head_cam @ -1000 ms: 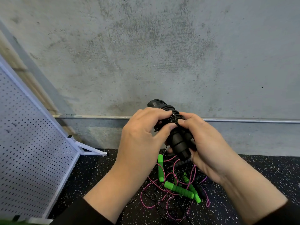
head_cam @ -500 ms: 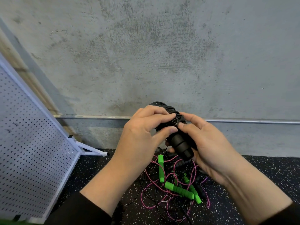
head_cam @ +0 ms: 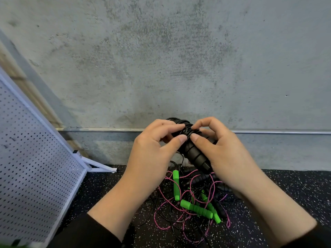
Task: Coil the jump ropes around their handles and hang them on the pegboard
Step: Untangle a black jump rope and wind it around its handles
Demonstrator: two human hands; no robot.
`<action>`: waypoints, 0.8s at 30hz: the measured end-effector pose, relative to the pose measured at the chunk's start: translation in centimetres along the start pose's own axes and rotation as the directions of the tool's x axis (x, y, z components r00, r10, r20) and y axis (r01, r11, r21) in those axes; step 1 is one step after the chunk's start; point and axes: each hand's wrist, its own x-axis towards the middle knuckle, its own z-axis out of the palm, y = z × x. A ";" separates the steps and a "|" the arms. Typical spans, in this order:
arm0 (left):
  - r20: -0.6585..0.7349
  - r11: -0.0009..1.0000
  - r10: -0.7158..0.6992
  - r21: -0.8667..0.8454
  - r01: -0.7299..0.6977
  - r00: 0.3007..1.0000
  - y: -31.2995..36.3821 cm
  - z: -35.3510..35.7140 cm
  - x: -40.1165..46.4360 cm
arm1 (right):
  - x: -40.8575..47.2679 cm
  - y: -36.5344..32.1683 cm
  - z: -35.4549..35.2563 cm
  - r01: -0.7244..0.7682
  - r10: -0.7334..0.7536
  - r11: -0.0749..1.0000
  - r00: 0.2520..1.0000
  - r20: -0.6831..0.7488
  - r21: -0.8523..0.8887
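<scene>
Floor (head_cam: 100, 190) speckled black, seemingly rubber.

A black jump rope (head_cam: 194, 154) is held up in front of a concrete wall, its two ribbed handles side by side and tilted, lower ends pointing down and right, with black cord wound around their upper part. On the speckled floor below lies a tangled pile (head_cam: 193, 203) of more ropes: pink cord, black cord, bright green handles and black handles. A white pegboard (head_cam: 35, 176) leans at the left.
</scene>
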 end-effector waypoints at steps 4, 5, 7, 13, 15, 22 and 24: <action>-0.015 0.999 -0.047 -0.012 0.047 0.999 0.0 0.3 -0.2 | 0.0 0.1 -0.6 0.012 -0.001 0.993 0.996 0.086 -0.118; -0.014 0.997 -0.068 -0.033 0.068 0.998 -0.1 0.3 -0.1 | 0.0 0.2 -0.7 0.020 -0.005 0.989 0.995 0.103 -0.149; -0.011 0.994 -0.094 -0.064 0.093 0.995 -0.3 0.3 0.0 | 0.0 0.3 -0.9 0.050 -0.027 0.977 0.993 0.115 -0.209; 0.020 0.997 -0.075 -0.020 0.075 0.997 -0.2 0.3 -0.3 | 0.1 0.9 -0.7 0.115 -0.084 0.941 0.990 0.109 -0.318; 0.012 0.995 0.039 0.087 -0.040 0.999 -0.5 0.4 -0.4 | 0.1 0.9 -0.6 0.134 -0.109 0.933 0.990 0.093 -0.333; 0.097 0.870 0.291 0.386 -0.306 0.952 -1.2 1.0 -0.8 | 0.0 0.9 -0.4 0.144 -0.140 0.928 0.990 0.037 -0.343; 0.065 0.871 0.292 0.393 -0.294 0.954 -0.9 1.0 -0.9 | -0.1 0.8 -0.3 0.152 -0.155 0.935 0.988 0.017 -0.319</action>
